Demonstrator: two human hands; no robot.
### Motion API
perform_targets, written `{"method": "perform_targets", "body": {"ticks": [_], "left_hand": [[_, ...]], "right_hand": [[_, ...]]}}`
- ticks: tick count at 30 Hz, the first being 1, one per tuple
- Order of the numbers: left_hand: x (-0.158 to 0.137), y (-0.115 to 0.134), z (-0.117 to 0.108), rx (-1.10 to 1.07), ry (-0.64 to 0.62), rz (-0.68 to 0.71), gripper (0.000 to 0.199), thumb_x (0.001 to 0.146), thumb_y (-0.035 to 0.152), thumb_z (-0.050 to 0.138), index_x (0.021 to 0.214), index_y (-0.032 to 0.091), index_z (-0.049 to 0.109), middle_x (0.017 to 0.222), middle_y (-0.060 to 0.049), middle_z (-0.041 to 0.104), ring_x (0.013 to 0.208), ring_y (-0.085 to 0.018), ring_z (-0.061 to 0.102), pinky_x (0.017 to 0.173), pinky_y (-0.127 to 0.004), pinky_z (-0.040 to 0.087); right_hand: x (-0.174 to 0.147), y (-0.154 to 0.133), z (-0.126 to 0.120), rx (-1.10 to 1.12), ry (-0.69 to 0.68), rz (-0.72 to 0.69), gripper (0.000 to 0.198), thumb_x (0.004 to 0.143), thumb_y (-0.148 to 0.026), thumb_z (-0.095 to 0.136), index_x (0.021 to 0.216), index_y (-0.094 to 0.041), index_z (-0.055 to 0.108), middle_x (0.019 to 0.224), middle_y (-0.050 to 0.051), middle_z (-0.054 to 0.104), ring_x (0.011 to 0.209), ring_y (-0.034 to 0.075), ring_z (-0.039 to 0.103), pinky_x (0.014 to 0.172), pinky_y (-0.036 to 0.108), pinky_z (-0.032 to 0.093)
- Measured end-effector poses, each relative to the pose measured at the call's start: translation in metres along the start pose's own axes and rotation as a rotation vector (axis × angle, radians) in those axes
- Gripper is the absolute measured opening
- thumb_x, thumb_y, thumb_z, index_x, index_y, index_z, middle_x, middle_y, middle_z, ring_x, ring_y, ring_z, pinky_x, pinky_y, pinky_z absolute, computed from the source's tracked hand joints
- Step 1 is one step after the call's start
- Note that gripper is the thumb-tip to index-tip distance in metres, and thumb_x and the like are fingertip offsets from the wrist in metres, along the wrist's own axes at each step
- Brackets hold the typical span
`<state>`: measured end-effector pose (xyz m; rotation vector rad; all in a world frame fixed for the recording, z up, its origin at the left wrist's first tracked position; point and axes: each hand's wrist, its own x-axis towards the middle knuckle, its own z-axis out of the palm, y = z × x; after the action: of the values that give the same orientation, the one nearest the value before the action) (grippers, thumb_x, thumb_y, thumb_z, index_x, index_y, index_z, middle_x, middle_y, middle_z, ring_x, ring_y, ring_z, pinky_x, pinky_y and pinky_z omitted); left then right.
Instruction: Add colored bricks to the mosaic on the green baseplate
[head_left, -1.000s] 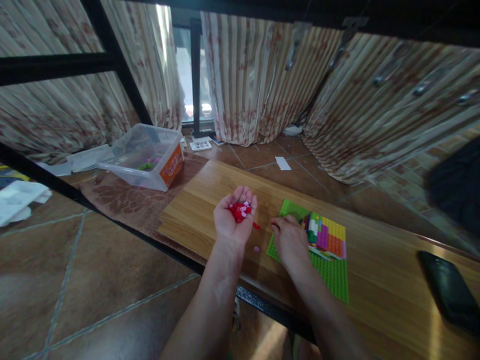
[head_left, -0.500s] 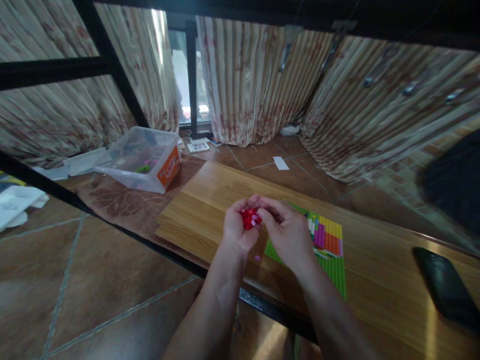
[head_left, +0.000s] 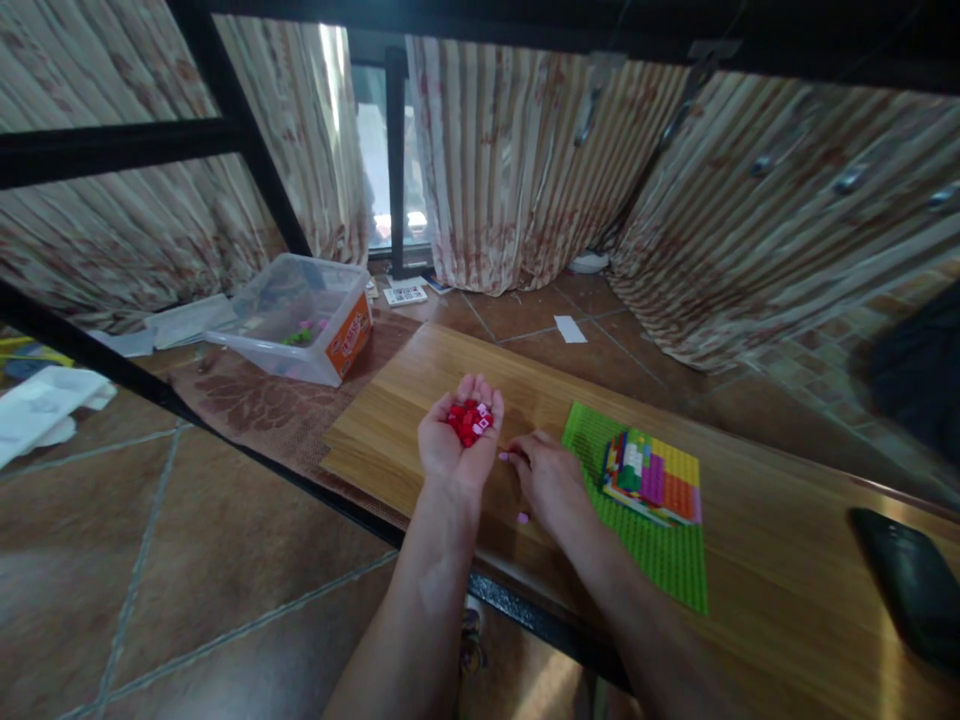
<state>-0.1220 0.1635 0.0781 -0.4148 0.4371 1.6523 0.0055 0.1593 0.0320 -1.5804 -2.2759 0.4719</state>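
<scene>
Long striped, flower-patterned fabric curtains (head_left: pixel 510 160) hung behind a long wood-grained tabletop (head_left: pixel 780 560). Beyond its far-left end I saw a clear plastic box (head_left: pixel 300 365) with an orange label, a few green and pink pieces inside. On the tabletop, right of the person's hands, lay a flat green studded baseplate (head_left: pixel 652 555), and farther right a black rectangular phone (head_left: pixel 911 585). The left hand (head_left: pixel 450 462) was turned palm up, its fingers half-curled into a loose cup. The right hand (head_left: pixel 551 480) was beside the baseplate's left edge, thumb and forefinger nearly closed. On the baseplate sat a low multicoloured block of bricks (head_left: pixel 656 480). The left palm carried a heap of small red and pink bricks (head_left: pixel 469 423). At the right fingertips was a single small pink brick (head_left: pixel 504 456), apparently pinched; another pink piece (head_left: pixel 523 518) lay nearer the person.
</scene>
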Motion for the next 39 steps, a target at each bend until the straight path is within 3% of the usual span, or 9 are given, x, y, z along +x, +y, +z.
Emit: {"method": "perform_targets", "body": {"ticks": [7,11,15,19,23,26,30,35,39], "left_hand": [[0.003,-0.013,-0.005,0.159,0.119,-0.093,0.028,0.086,0.016,0.037,0.077,0.01,0.062,0.069,-0.008,0.063,0.062,-0.013,0.062,0.063,-0.026,0.051],[0.001,-0.02,-0.003,0.193,0.072,-0.141,0.026,0.085,0.016,0.042,0.073,0.009,0.063,0.066,-0.008,0.062,0.06,-0.014,0.06,0.058,-0.024,0.049],[-0.002,-0.014,-0.001,0.12,0.055,-0.101,0.022,0.085,0.015,0.043,0.076,0.009,0.063,0.071,-0.007,0.064,0.063,-0.012,0.061,0.067,-0.026,0.051],[0.0,0.0,0.0,0.067,0.05,-0.015,0.021,0.086,0.014,0.044,0.075,0.01,0.061,0.07,-0.005,0.063,0.063,-0.01,0.061,0.068,-0.025,0.051],[0.002,0.007,0.001,0.062,0.035,0.029,0.022,0.086,0.015,0.043,0.074,0.01,0.061,0.069,-0.005,0.062,0.061,-0.01,0.06,0.067,-0.024,0.05],[0.002,0.006,0.001,0.066,0.032,0.019,0.021,0.085,0.015,0.044,0.075,0.01,0.061,0.069,-0.005,0.063,0.062,-0.01,0.061,0.067,-0.024,0.05],[0.001,0.003,0.001,0.081,0.041,0.036,0.02,0.085,0.014,0.044,0.076,0.012,0.062,0.068,-0.004,0.062,0.061,-0.01,0.06,0.067,-0.024,0.05],[0.001,0.004,0.003,0.106,0.062,0.036,0.02,0.084,0.013,0.043,0.076,0.011,0.061,0.069,-0.005,0.063,0.061,-0.01,0.061,0.066,-0.024,0.051],[0.003,0.002,0.003,0.131,0.081,0.04,0.021,0.085,0.014,0.042,0.075,0.01,0.06,0.067,-0.005,0.062,0.059,-0.01,0.06,0.063,-0.024,0.05]], "right_hand": [[0.006,-0.023,-0.039,0.26,0.287,-0.035,0.019,0.086,-0.026,0.051,0.089,-0.019,0.069,0.086,0.005,0.068,0.079,0.018,0.063,0.074,0.03,0.047],[0.006,-0.039,-0.057,0.407,0.25,-0.127,0.022,0.085,-0.025,0.052,0.098,-0.02,0.068,0.093,0.006,0.069,0.083,0.017,0.064,0.077,0.031,0.049],[-0.018,-0.028,-0.051,0.382,0.345,-0.037,0.021,0.088,-0.03,0.05,0.093,-0.02,0.067,0.091,0.006,0.069,0.083,0.018,0.063,0.076,0.031,0.049],[-0.056,-0.011,-0.027,0.187,0.078,0.033,0.014,0.087,-0.025,0.054,0.089,-0.02,0.066,0.084,0.004,0.067,0.076,0.018,0.063,0.074,0.031,0.047],[-0.071,-0.008,-0.006,0.038,-0.014,0.044,0.014,0.087,-0.017,0.051,0.081,-0.019,0.064,0.083,0.006,0.065,0.078,0.019,0.062,0.072,0.031,0.046],[-0.057,-0.011,-0.005,0.021,0.014,0.013,0.019,0.088,-0.015,0.048,0.078,-0.019,0.063,0.081,0.005,0.064,0.078,0.019,0.062,0.073,0.03,0.045],[-0.024,-0.017,-0.006,-0.005,0.074,0.031,0.017,0.091,-0.019,0.047,0.094,-0.019,0.064,0.088,0.006,0.066,0.079,0.018,0.062,0.073,0.029,0.044],[0.0,-0.02,0.006,-0.141,-0.05,0.042,0.017,0.092,-0.023,0.047,0.091,-0.018,0.064,0.09,0.008,0.065,0.078,0.019,0.062,0.067,0.028,0.042],[-0.002,-0.013,0.006,-0.155,-0.033,0.062,0.015,0.09,-0.02,0.049,0.088,-0.018,0.063,0.089,0.008,0.065,0.079,0.019,0.062,0.069,0.028,0.042]]}}
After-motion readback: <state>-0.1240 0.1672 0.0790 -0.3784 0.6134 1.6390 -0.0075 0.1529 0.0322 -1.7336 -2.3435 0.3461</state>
